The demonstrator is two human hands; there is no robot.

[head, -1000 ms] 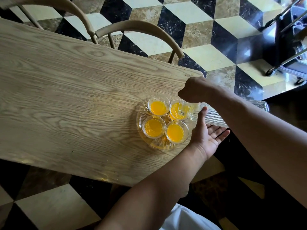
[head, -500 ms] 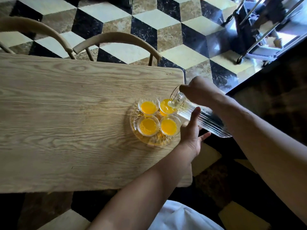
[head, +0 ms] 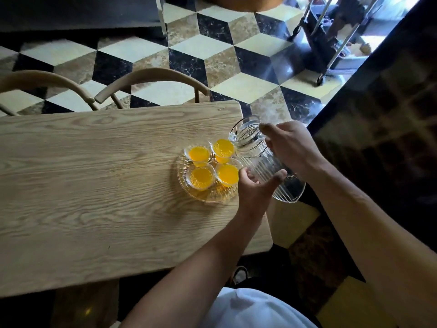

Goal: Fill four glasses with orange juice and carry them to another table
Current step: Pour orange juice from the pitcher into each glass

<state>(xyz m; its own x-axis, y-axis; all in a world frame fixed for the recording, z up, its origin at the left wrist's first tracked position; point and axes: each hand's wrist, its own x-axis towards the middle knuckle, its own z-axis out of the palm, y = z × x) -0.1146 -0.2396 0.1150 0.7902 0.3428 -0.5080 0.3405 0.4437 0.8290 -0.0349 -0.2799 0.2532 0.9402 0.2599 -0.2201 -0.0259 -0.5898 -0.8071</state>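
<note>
Glasses [head: 212, 164]: four, all filled with orange juice, clustered on a clear cut-glass plate [head: 186, 187] near the right end of the wooden table [head: 94, 174]. Right hand [head: 290, 147] curled round the handle side of a ribbed glass pitcher [head: 264, 162], which looks empty and tilts over the table's right edge. Left hand [head: 256, 188] cups the pitcher's body from below, fingers curled against the ribs. Judgement: glasses are rigid, fragile, probably slick; full nearly to the rim, so they will slosh. Best carried together, gripping the plate at opposite rims and kept level. Plate sits close to the table's right edge. Open tabletop lies to the left for setting the pitcher down. Two chair backs [head: 151, 79] stand beyond the far edge.
</note>
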